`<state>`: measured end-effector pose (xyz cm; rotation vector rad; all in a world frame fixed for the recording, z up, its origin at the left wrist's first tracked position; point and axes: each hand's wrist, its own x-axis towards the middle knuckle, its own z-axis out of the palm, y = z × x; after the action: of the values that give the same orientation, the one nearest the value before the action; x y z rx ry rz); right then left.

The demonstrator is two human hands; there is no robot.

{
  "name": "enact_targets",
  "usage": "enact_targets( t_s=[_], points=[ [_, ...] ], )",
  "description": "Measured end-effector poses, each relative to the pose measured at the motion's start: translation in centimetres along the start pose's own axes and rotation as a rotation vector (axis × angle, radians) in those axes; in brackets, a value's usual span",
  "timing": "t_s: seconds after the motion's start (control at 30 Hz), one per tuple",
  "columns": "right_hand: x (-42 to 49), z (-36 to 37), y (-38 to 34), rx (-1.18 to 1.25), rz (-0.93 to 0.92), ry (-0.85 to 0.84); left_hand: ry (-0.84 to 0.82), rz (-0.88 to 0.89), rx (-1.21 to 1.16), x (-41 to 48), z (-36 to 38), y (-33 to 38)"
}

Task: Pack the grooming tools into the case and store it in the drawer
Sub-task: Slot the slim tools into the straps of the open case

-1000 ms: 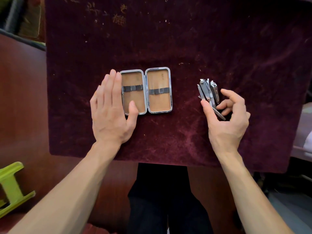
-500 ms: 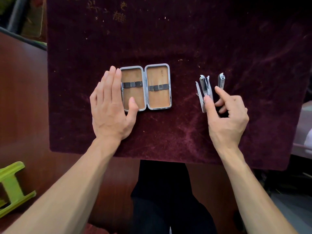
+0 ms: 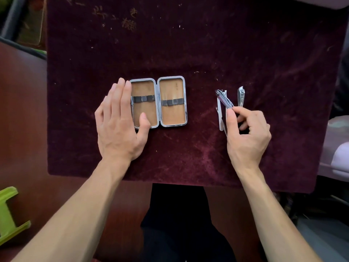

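A small metal-rimmed case [image 3: 171,114] lies open flat on the dark red velvet cloth [image 3: 188,53], tan lining and a dark elastic strap in each half, nothing in it. My left hand [image 3: 119,127] lies flat on the cloth against the case's left edge, thumb resting on the left half. My right hand [image 3: 245,133] pinches a small nail clipper [image 3: 224,100] between thumb and forefinger, lifted at an angle. A white nail file [image 3: 220,118] lies just left of that hand. A larger clipper [image 3: 241,96] lies on the cloth just right of the held one.
The cloth covers a table whose front edge runs just before my lap. A green plastic object [image 3: 9,214] sits at the lower left. A pale purple object [image 3: 340,148] lies beyond the cloth's right edge. No drawer is in view.
My right hand spread the bunched tools: the large clipper now lies apart on the cloth, the file lies beside it, and thumb and forefinger pinch the small clipper. My left hand stayed by the case.
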<state>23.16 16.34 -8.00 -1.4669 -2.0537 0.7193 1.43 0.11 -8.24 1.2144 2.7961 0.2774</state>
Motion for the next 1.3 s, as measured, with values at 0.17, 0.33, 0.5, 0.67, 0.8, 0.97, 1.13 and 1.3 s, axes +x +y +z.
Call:
enact_targets(
  t_s=[0.17,0.33,0.5,0.67,0.8,0.97,1.13,1.3],
  points=[
    [-0.1,-0.6,0.2,0.063,-0.057,-0.027,0.008,-0.003,-0.001,-0.1,0.1,0.1],
    [-0.3,-0.9,0.3,0.067,-0.089,-0.053,0.006,-0.001,-0.009,-0.1,0.0,0.1],
    [0.3,-1.7,0.2,0.032,-0.010,-0.165,0.012,0.003,-0.018,0.0,0.1,0.0],
    [1.5,-2.9,0.5,0.018,0.051,-0.268,0.015,0.000,-0.024,-0.1,0.1,0.1],
    [1.4,-2.8,0.3,0.080,0.108,-0.246,0.020,0.004,-0.021,-0.1,0.2,-0.1],
    [1.0,-3.0,0.1,0.092,0.097,-0.221,0.020,-0.002,-0.023,-0.1,0.2,0.0],
    [0.6,-3.1,-0.2,0.090,0.142,-0.186,0.021,-0.002,-0.027,-0.1,0.2,0.0],
    [0.6,-3.2,-0.7,0.046,0.137,-0.166,0.015,-0.004,-0.022,-0.1,0.2,0.0]
  ],
)
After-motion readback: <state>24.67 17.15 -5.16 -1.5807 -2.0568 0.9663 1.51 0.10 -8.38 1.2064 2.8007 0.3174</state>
